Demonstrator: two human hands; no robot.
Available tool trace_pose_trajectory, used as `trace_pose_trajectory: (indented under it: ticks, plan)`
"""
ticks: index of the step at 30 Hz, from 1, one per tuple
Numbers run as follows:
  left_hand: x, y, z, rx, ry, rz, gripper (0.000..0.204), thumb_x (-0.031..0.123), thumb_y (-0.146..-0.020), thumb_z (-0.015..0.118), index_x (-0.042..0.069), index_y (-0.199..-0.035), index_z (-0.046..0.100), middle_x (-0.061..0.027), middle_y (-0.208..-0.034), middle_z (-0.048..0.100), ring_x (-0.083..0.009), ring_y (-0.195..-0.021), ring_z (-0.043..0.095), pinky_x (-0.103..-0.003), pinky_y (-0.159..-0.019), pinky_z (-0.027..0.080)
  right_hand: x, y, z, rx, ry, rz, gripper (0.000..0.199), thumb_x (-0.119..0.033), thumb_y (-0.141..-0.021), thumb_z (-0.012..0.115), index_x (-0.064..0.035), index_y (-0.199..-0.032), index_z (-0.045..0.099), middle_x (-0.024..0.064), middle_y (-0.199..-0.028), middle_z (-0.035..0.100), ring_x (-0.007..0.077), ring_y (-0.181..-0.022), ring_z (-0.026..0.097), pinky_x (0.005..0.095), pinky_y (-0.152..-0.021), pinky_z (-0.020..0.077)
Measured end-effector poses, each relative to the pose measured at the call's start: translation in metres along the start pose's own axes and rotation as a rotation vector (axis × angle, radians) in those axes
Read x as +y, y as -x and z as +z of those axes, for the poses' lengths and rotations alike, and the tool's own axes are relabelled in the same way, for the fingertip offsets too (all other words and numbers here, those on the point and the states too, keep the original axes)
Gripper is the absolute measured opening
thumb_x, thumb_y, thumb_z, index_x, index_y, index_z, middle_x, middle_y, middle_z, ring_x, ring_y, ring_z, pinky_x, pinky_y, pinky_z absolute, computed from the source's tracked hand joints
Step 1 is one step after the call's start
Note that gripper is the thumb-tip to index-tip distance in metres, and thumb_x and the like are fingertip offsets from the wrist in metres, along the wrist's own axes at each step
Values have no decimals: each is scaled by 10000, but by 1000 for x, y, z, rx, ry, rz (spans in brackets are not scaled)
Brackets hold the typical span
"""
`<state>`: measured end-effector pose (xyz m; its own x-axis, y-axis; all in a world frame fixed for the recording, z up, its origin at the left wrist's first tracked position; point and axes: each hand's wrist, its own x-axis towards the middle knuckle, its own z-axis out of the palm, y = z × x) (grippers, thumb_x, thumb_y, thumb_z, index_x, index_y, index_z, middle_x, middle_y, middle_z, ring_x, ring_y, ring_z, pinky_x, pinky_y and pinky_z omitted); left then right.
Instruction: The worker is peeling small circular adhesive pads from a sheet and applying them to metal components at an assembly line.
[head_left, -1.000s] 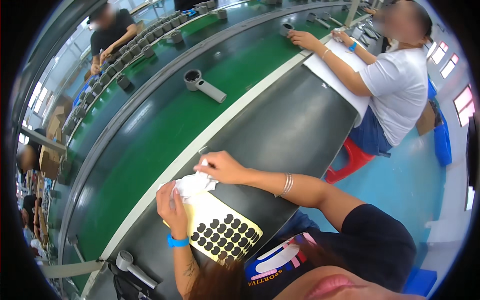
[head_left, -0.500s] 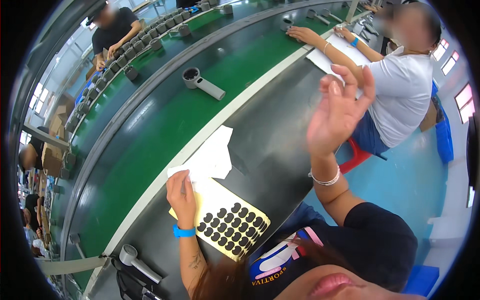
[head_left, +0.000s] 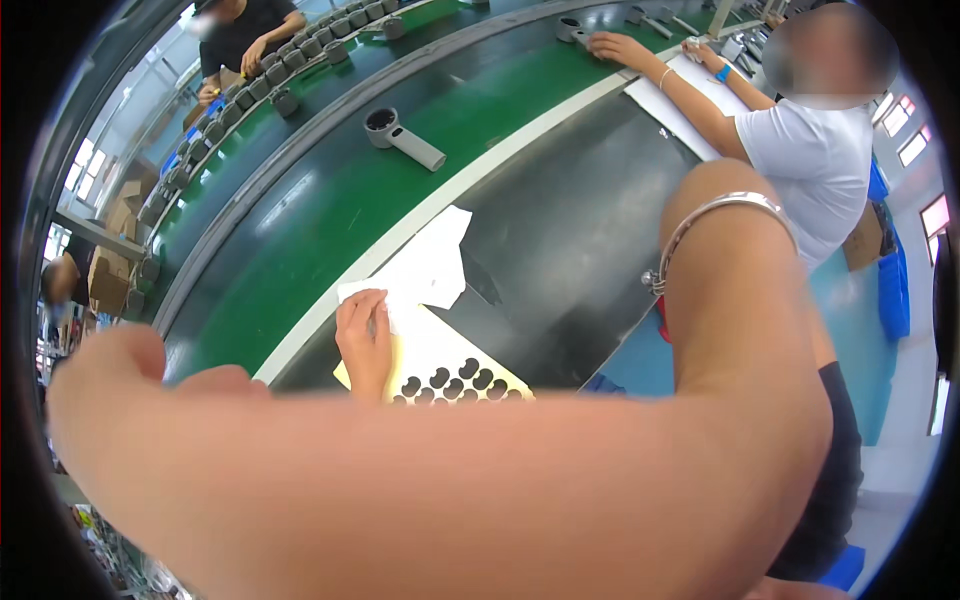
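Observation:
My left hand (head_left: 366, 345) is closed on the edge of a crumpled white paper (head_left: 430, 262), with its fingers bent over it. Beneath that hand lies a yellowish sheet (head_left: 440, 335) bearing rows of black bean-shaped stickers (head_left: 468, 368). Part of this sheet is hidden. Very large and blurred, my right hand (head_left: 420, 480) is raised close to the camera and spans the lower picture. A silver bracelet circles its wrist. How its fingers are set, and whether they hold anything, I cannot make out.
Beyond the dark worktop (head_left: 560, 220), a grey handheld fan (head_left: 403, 140) with a round head lies on the green conveyor belt (head_left: 300, 250). A co-worker in white (head_left: 805, 160) sits at the right. Across the belt, another person works beside a row of grey parts (head_left: 270, 85).
My right hand has come from above the right side of the worktop up close to the camera, covering the lower view. My left hand stays at the paper. The view has shifted slightly.

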<state>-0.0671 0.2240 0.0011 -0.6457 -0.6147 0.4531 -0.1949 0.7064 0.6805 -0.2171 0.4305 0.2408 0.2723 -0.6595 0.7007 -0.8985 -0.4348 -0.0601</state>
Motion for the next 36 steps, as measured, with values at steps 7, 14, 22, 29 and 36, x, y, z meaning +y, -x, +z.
trace_pose_trajectory:
  ticks: [7,14,22,29,36]
  plan:
    - [3,-6,2,5,-37,64,150,26,-875,553,1,-991,646,-127,-1014,614,-266,-943,591,-334,-811,473,-8,-1,2,-211,-27,3,53,-105,-584,651,-69,-611,624,37,-774,635,209,-836,590,297,-750,456]
    - [4,-6,-1,38,5,90,154,46,-846,552,14,-969,640,-110,-951,603,-218,-868,585,-305,-759,478,-14,-4,1,-432,-77,18,71,-108,-598,656,-65,-651,635,34,-764,628,200,-829,589,289,-735,461]
    - [-47,6,24,-39,565,-402,148,43,-865,570,44,-984,657,-105,-969,633,-280,-933,592,-366,-790,472,-14,-17,17,-692,-209,-54,97,-112,-614,661,-61,-696,648,32,-751,621,189,-820,587,280,-719,466]
    - [-6,-7,15,108,13,147,105,82,-848,611,15,-903,670,-129,-903,636,-306,-870,593,-376,-770,470,27,49,98,-575,-271,261,219,-36,-784,602,-19,-997,650,134,-903,654,322,-876,615,388,-776,488]
    - [-22,-3,11,149,121,42,156,143,-883,613,1,-905,677,-126,-881,648,-259,-792,609,-328,-715,481,-8,106,175,-300,-412,681,108,-38,-829,617,-17,-926,660,130,-863,631,274,-732,630,345,-661,499]
